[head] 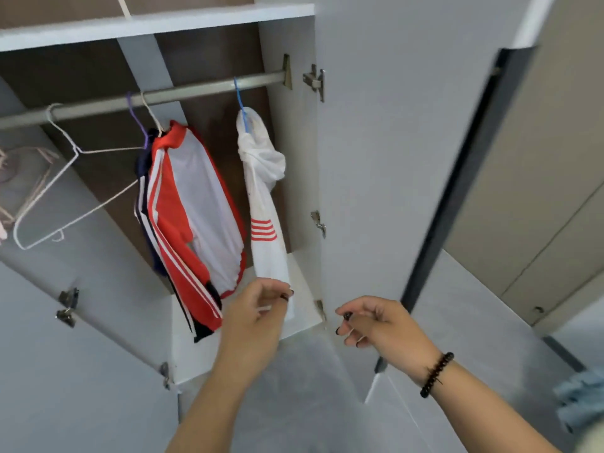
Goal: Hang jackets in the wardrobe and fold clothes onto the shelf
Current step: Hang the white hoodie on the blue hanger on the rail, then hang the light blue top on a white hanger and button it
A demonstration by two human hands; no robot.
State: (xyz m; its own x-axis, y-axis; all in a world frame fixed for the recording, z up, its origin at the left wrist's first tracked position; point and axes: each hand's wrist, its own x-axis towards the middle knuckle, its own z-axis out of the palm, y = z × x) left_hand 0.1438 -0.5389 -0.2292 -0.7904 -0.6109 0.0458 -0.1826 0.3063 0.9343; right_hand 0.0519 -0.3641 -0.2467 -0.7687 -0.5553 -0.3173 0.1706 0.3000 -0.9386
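Note:
A white jacket (263,197) with red stripes hangs from a blue hanger (241,103) on the wardrobe rail (202,89), near its right end. To its left hang a red and white jacket (192,204) and a dark blue one behind it. My left hand (256,313) is just below the white jacket's hem, fingers curled and touching the fabric's lower edge; whether it grips the hem is unclear. My right hand (372,325) floats to the right, in front of the open door's edge, fingers apart and holding nothing.
An empty white wire hanger (62,191) hangs at the left of the rail. The wardrobe's right door (392,158) stands open, its hinges close to my right hand. A white shelf (202,348) lies below the jackets. Light blue cloth (581,397) shows at the far right.

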